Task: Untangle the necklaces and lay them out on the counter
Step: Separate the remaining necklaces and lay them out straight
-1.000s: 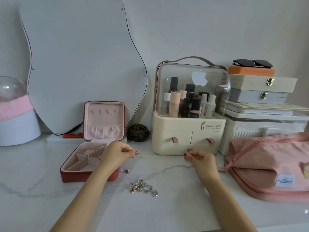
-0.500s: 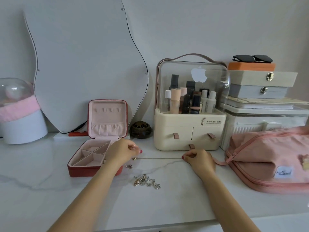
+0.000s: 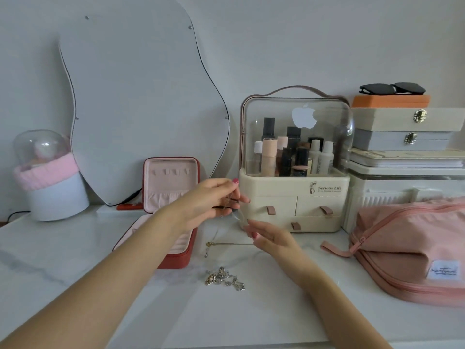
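My left hand (image 3: 214, 204) is raised above the white marble counter (image 3: 75, 260) and pinches a thin, blurred chain (image 3: 237, 216). The chain slants down to the fingertips of my right hand (image 3: 269, 236), which pinch its lower end just above the counter. Below the hands a fine gold chain with a small pendant (image 3: 208, 244) lies stretched toward my right hand. I cannot tell if it is the same chain. A tangled clump of necklaces (image 3: 224, 278) lies on the counter nearer to me.
An open red jewellery box (image 3: 173, 260) with pink lining sits left of the hands. Behind them stands a cream cosmetics organiser (image 3: 294, 202). A pink zip bag (image 3: 412, 248) lies to the right, stacked boxes (image 3: 402, 129) behind it, and a wavy mirror (image 3: 141, 96) leans on the wall.
Both hands held a chain stretched low over the counter. My left hand has now lifted up and right, my right hand has shifted toward it, and the chain slants between them.
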